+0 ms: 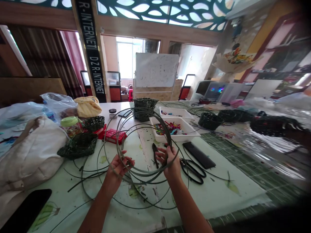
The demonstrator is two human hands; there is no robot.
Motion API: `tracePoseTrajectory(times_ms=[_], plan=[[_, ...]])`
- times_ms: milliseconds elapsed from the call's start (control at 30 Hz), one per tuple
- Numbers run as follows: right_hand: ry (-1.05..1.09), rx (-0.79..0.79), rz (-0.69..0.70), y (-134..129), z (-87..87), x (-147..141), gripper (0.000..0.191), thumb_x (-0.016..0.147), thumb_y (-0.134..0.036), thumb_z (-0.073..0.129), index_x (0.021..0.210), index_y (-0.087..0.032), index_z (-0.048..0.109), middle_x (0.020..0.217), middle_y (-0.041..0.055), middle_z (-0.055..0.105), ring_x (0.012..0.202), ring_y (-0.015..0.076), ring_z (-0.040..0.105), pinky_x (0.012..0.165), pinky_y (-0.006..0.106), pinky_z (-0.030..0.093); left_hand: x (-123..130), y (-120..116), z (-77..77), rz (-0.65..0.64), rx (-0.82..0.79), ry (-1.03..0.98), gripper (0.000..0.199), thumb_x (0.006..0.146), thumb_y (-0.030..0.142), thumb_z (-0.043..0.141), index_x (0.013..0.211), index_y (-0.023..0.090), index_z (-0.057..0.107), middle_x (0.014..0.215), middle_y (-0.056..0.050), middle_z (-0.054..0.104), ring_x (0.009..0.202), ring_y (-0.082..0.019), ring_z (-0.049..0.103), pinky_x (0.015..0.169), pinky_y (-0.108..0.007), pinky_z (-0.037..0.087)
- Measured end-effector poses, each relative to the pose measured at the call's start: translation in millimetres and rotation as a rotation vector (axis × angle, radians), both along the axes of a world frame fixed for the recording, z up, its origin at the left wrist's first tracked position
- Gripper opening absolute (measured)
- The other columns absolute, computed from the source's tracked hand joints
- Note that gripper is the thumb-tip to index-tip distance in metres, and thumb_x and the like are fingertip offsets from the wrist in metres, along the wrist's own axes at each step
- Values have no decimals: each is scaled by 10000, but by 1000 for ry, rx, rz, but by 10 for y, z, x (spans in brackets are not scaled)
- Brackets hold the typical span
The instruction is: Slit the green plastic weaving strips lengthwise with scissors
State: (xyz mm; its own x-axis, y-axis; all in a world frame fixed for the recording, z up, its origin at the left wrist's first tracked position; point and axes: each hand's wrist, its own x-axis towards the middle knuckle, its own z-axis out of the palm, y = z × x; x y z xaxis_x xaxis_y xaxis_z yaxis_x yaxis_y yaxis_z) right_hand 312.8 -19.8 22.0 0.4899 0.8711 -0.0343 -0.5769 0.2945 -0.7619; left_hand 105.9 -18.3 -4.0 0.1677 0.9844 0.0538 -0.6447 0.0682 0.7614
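A loose coil of thin dark green weaving strands (168, 132) stands up between my hands above the table. My right hand (173, 163) grips the bundled strands on the coil's right side, its fingers behind them. On the lower left, my left hand (119, 166) pinches part of the coil with thumb and fingers. More loose strands (93, 175) lie curled on the cloth under and left of my hands. Close by my right hand are black-handled scissors (186, 165) and dark pliers (155, 152), the pliers partly behind its fingers.
A black phone (199, 155) lies right of the scissors. Behind are a white tray of colourful pieces (157, 137) and a dark woven basket (145, 108). At left are a red box (114, 137), a woven basket (79, 145) and a cream bag (36, 149). More baskets (210, 121) stand right.
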Motion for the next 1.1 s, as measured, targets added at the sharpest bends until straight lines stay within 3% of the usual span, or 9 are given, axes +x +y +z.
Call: tracePoseTrajectory(times_ms=[200,300,400,567,700,800,900,967,1100], plan=[[136,-36,103,-207,25,7,270,712,-363,692,879,-175,594,494,-83,465,347,41,378,336,123,314,42,5,-64,58,-50,5,349,670,239,756,966,192,577,771,-11,659,774,-208,669,799,-389,530],[148,20,70,-275,26,48,322,760,-465,619,893,-172,608,472,-109,361,313,28,253,296,121,219,71,-7,-95,27,-66,19,364,640,244,777,945,189,586,744,-11,656,744,-215,671,800,-411,528],[129,95,-1,-316,61,90,454,781,-600,532,907,-171,608,511,-103,350,329,25,236,291,120,200,124,-69,-100,-21,-50,47,343,659,276,762,950,200,596,791,-27,669,794,-238,674,825,-427,512],[29,130,-13,-265,186,239,337,692,-414,759,846,-153,611,529,-105,378,338,1,250,291,94,174,158,-143,-80,-132,-26,39,282,721,316,709,963,195,631,886,-78,698,915,-278,658,915,-458,455],[-20,131,-25,-54,323,568,364,657,-370,801,859,-120,629,516,-112,366,329,-1,268,284,91,177,166,-134,-91,-124,-64,69,374,689,281,733,1036,180,642,934,-122,708,931,-295,654,921,-465,449],[-12,119,-97,216,451,939,236,785,-308,714,874,-108,624,528,-101,393,339,9,314,295,99,232,160,-109,-92,-99,-85,88,411,680,282,742,1059,168,630,935,-129,706,928,-288,656,924,-460,449],[25,63,-201,533,564,1320,189,924,-276,545,1037,-129,584,899,27,616,662,120,602,562,254,522,137,-83,-80,-97,-99,109,416,675,291,750,1049,158,625,925,-125,704,921,-277,658,919,-440,457],[51,21,-271,734,607,1524,264,921,-283,547,1149,-148,551,1113,76,587,897,199,613,746,379,531,132,-76,-81,-110,-104,138,415,672,302,752,1041,158,628,914,-121,704,906,-272,661,902,-427,469],[69,-28,-395,1038,587,1728,294,917,-283,554,1181,-156,537,1171,85,564,963,223,595,797,417,514,187,-89,-136,-69,-87,220,421,662,350,750,1019,152,650,872,-117,698,839,-269,669,826,-408,504]])
